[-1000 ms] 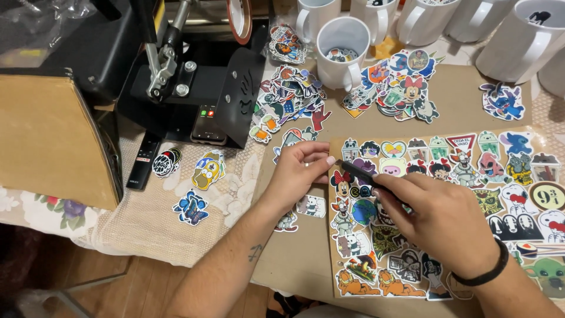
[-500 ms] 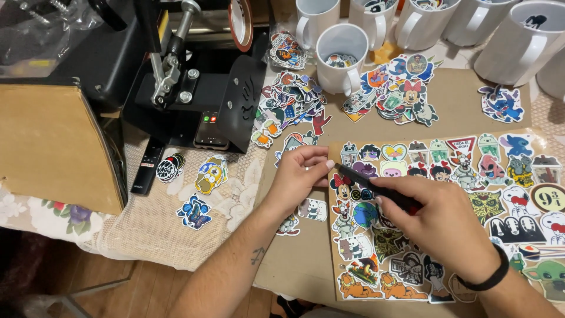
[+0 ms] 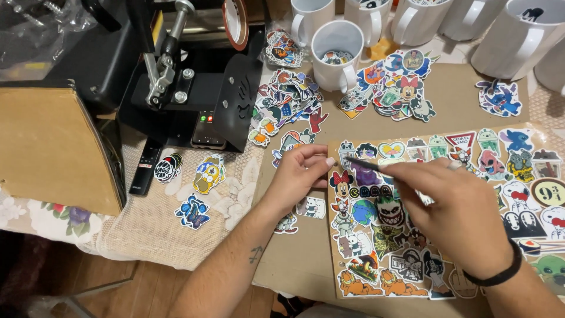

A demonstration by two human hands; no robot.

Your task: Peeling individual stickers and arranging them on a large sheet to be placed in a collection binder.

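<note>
Your left hand (image 3: 301,171) lies palm-down at the left edge of the sticker sheet (image 3: 376,277), fingers curled and thumb and forefinger pinched together at the sheet's top-left corner; whether they grip the edge or only press on it you cannot tell from here. Your right hand (image 3: 456,215), a dark band at the wrist, hovers over the middle of the sheet, closed around a thin dark tool (image 3: 368,166). The tool's long axis runs from lower right to upper left, its tip just beside your left fingertips. The sheet is brown card, lying flat on the table, crowded with bright cartoon stickers in rows. Loose stickers (image 3: 288,109) lie heaped beyond it, near a white mug (image 3: 336,56) and a black press (image 3: 194,88).
</note>
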